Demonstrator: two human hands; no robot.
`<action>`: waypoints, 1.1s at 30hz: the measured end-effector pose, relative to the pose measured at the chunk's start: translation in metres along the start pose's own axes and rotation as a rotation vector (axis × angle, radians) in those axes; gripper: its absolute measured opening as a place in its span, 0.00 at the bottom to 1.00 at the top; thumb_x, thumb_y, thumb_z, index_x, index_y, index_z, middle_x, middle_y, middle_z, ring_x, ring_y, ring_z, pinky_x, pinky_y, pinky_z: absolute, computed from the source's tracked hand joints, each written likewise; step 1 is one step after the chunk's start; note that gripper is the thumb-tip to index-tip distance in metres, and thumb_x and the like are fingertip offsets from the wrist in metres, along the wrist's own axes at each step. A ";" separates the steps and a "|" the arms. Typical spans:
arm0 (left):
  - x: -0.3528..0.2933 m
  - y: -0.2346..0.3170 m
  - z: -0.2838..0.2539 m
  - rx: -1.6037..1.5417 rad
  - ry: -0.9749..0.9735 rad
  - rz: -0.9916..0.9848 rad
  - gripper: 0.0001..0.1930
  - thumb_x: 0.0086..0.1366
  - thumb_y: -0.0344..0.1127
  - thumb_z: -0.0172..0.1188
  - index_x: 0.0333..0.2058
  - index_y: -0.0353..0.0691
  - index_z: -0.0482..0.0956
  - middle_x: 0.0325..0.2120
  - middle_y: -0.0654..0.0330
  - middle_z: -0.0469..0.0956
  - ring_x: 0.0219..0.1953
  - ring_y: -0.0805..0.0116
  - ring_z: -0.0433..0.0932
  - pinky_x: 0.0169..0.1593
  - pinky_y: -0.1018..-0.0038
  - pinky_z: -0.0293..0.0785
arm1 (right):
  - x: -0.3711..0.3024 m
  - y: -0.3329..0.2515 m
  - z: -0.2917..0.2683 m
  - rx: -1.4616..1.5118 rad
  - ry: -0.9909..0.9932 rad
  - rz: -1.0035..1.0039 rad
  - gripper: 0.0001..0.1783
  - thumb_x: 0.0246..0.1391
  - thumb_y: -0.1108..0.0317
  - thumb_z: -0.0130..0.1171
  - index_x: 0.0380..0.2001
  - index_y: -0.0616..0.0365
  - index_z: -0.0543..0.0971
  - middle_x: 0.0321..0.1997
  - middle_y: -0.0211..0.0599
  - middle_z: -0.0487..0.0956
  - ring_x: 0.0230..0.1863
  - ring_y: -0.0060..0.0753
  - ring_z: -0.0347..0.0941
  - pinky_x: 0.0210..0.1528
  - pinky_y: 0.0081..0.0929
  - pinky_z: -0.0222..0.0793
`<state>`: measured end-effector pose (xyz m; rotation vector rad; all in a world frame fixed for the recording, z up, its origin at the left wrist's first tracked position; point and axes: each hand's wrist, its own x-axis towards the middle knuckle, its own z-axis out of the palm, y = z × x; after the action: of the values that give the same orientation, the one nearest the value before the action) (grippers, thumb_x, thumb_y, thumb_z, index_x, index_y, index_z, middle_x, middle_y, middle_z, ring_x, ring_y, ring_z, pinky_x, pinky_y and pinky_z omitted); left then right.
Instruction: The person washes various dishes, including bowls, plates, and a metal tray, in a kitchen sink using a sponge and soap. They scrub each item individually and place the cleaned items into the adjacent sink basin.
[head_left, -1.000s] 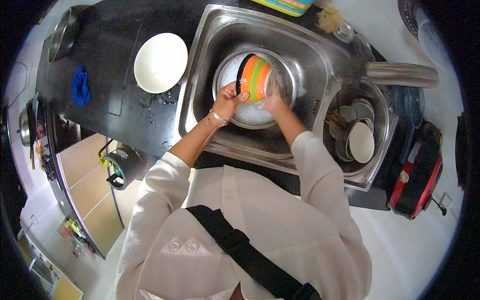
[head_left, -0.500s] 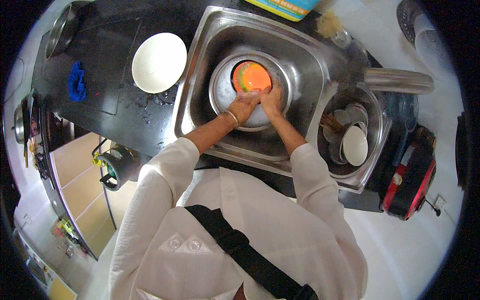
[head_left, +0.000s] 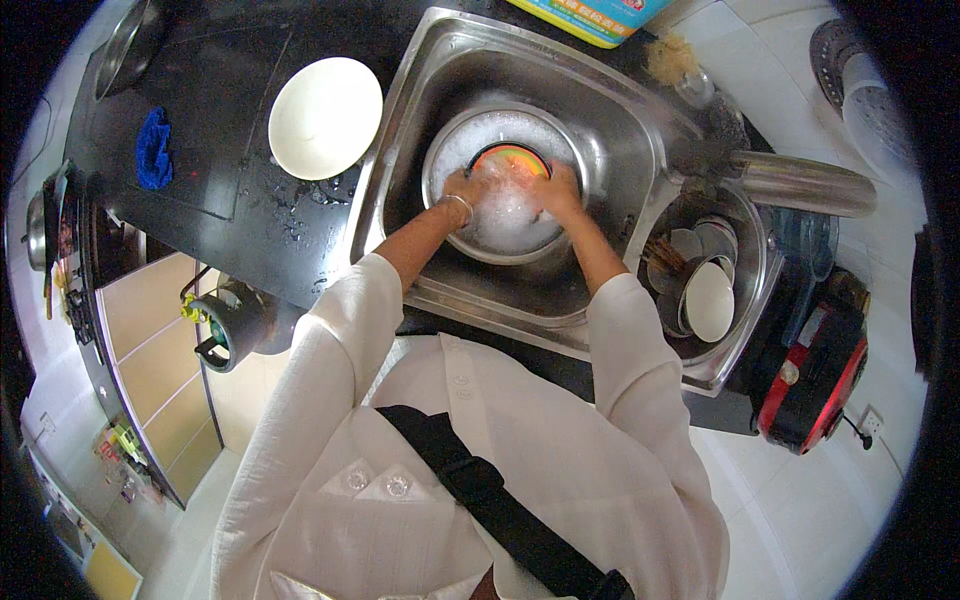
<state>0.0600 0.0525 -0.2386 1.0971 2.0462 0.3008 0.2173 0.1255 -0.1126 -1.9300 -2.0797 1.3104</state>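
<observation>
A metal basin (head_left: pixel 437 222) full of white suds stands in the large sink bowl (head_left: pixel 400 190). Partly sunk in the foam is an orange bowl (head_left: pixel 511 156) with a green-yellow band and a dark rim; its near side is hidden by suds. My left hand (head_left: pixel 464 188), a bangle on its wrist, grips the bowl's left side, its fingertips covered by foam. On the opposite side my right hand (head_left: pixel 558 190) closes on the edge, with some fingers out of sight.
A white bowl (head_left: pixel 326 118) and a blue cloth (head_left: pixel 153 150) lie on the wet black counter to the left. In the smaller right basin (head_left: pixel 655 310) sit several dishes, a white bowl (head_left: pixel 709 302) and chopsticks (head_left: pixel 662 254). The faucet (head_left: pixel 805 183) juts out above it.
The orange bowl has gone from tilted up above the water to lower in the suds. My hands have moved apart to its two sides, and foam now covers more of the basin.
</observation>
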 end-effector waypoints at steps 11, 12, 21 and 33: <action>-0.042 0.058 -0.053 -0.930 -0.203 -0.294 0.23 0.55 0.44 0.45 0.47 0.40 0.59 0.38 0.55 0.69 0.36 0.62 0.71 0.26 0.69 0.71 | -0.018 0.012 0.032 -0.521 0.505 -0.566 0.18 0.49 0.65 0.43 0.44 0.58 0.68 0.50 0.51 0.62 0.49 0.53 0.60 0.49 0.43 0.57; -0.046 0.064 -0.057 -0.901 -0.271 -0.291 0.28 0.56 0.50 0.44 0.51 0.42 0.54 0.42 0.53 0.67 0.38 0.61 0.70 0.25 0.68 0.71 | -0.015 0.017 0.032 -0.557 0.426 -0.557 0.18 0.48 0.67 0.44 0.44 0.57 0.68 0.52 0.50 0.60 0.50 0.53 0.59 0.49 0.43 0.57; -0.063 0.088 -0.067 -0.821 -0.151 -0.114 0.31 0.59 0.59 0.35 0.52 0.42 0.57 0.43 0.50 0.66 0.41 0.58 0.69 0.37 0.68 0.70 | 0.002 -0.011 0.045 0.065 0.130 -0.246 0.15 0.41 0.68 0.50 0.36 0.56 0.72 0.41 0.48 0.70 0.46 0.47 0.66 0.48 0.37 0.59; -0.049 0.070 -0.052 -0.791 0.030 0.015 0.27 0.62 0.53 0.35 0.49 0.36 0.60 0.44 0.51 0.67 0.45 0.61 0.66 0.48 0.70 0.61 | 0.017 -0.001 0.066 0.327 0.082 -0.385 0.13 0.36 0.75 0.50 0.31 0.59 0.73 0.37 0.48 0.72 0.40 0.51 0.67 0.43 0.36 0.62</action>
<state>0.0802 0.0631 -0.1415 0.6069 1.6822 1.0302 0.1781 0.1040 -0.1636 -1.3491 -1.9226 1.3497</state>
